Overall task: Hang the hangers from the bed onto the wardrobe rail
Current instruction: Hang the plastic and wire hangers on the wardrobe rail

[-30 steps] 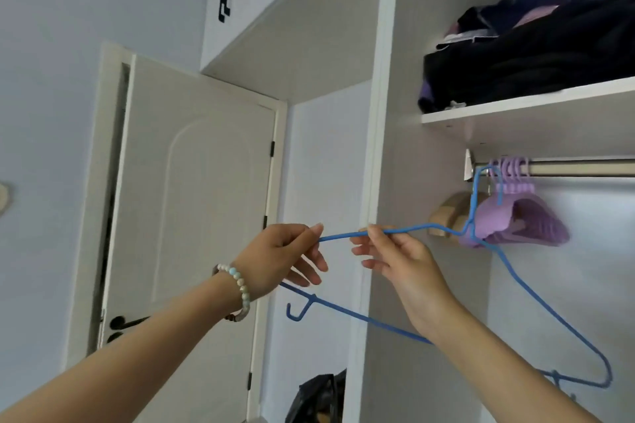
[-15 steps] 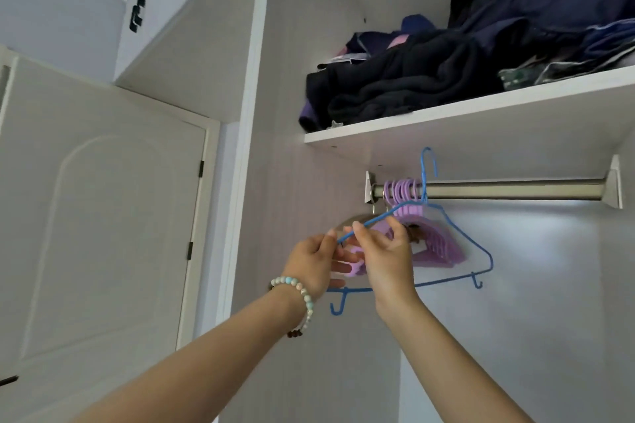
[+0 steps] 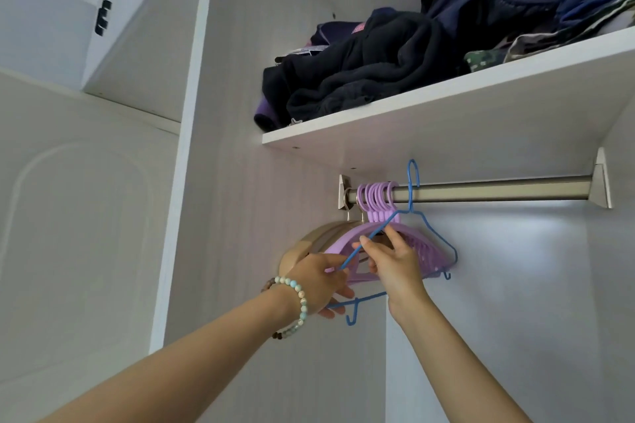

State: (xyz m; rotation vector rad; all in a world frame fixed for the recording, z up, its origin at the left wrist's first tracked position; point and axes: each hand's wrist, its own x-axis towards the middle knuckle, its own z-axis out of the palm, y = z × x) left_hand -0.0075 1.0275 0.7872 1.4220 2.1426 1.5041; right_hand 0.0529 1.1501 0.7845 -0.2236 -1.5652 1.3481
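Up at the wardrobe, the blue hanger [image 3: 409,182] has its hook over the rail [image 3: 498,189], just right of a bunch of purple hangers [image 3: 376,197], with a wooden hanger [image 3: 309,244] at the far left. The right hand [image 3: 395,268] pinches the blue wire's sloping shoulder between thumb and fingertips; the left hand [image 3: 319,282], wearing a bead bracelet [image 3: 299,299], grips the hanger's left corner. Above, a shelf [image 3: 446,103] carries dark folded clothes [image 3: 360,75].
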